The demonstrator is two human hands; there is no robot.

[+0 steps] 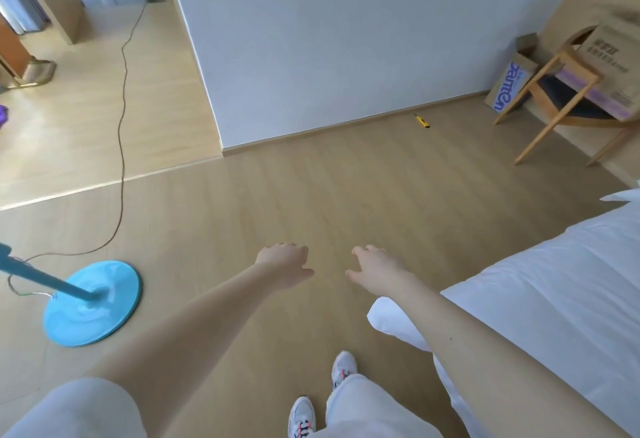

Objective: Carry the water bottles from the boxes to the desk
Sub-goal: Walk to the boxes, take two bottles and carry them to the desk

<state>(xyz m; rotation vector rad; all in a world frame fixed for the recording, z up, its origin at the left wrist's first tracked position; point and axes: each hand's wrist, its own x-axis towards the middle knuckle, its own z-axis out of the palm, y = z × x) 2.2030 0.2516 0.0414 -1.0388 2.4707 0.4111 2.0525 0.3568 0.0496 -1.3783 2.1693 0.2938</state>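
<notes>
Both my hands are stretched out in front of me over the wooden floor and hold nothing. My left hand has loosely curled fingers, and so does my right hand. Far off at the right, a cardboard box with blue lettering stands on the floor against the wall. A second, larger cardboard box rests on a wooden chair. No water bottles and no desk are visible.
A white bed fills the lower right. A blue fan base with a pole stands at the left, its cable trailing across the floor. A yellow utility knife lies by the grey wall. My feet are below.
</notes>
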